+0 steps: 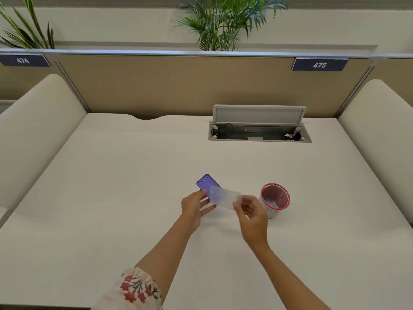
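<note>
My left hand [194, 209] holds a purple phone [206, 184] by its lower end, back side up, just above the white desk [111, 198]. My right hand [251, 212] pinches the right end of a clear, flexible phone case [225, 196]. The case's left end overlaps the phone. Both hands hover over the desk's middle, a little towards me.
A pink mesh cup [275, 199] stands right of my right hand. An open cable hatch [259, 124] with its lid raised sits at the back right. Tan partitions and cream side panels enclose the desk. Plants stand behind the partition.
</note>
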`<state>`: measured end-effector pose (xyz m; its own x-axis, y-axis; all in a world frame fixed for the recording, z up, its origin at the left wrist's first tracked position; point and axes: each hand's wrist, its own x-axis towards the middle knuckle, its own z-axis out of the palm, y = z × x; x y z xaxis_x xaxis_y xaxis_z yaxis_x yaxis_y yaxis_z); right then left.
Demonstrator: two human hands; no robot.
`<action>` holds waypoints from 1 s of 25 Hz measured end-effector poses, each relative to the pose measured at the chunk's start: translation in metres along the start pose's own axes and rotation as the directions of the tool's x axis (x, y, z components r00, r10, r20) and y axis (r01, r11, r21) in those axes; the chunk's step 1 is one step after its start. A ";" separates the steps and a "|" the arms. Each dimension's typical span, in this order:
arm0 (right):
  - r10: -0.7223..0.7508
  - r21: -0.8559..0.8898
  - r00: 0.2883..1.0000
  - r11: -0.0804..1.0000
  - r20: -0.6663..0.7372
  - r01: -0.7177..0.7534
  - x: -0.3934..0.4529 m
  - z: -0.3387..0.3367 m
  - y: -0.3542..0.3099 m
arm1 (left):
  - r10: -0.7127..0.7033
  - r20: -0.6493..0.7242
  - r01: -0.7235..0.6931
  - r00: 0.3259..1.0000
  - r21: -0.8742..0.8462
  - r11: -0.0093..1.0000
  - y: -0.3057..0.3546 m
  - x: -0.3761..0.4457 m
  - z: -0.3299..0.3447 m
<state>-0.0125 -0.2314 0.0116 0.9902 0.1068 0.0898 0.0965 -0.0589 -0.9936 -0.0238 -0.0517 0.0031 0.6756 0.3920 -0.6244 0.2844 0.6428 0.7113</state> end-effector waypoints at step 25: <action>0.319 -0.121 0.948 0.940 -0.011 -0.318 0.001 0.033 -0.014 | -0.100 0.052 0.109 0.994 -0.192 0.975 -0.003 -0.012 0.022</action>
<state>-0.0164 -0.1975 0.0233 0.9703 0.0711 -0.2310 -0.2120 -0.2090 -0.9547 -0.0182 -0.0730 0.0155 0.6784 0.2905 -0.6749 0.2204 0.7958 0.5641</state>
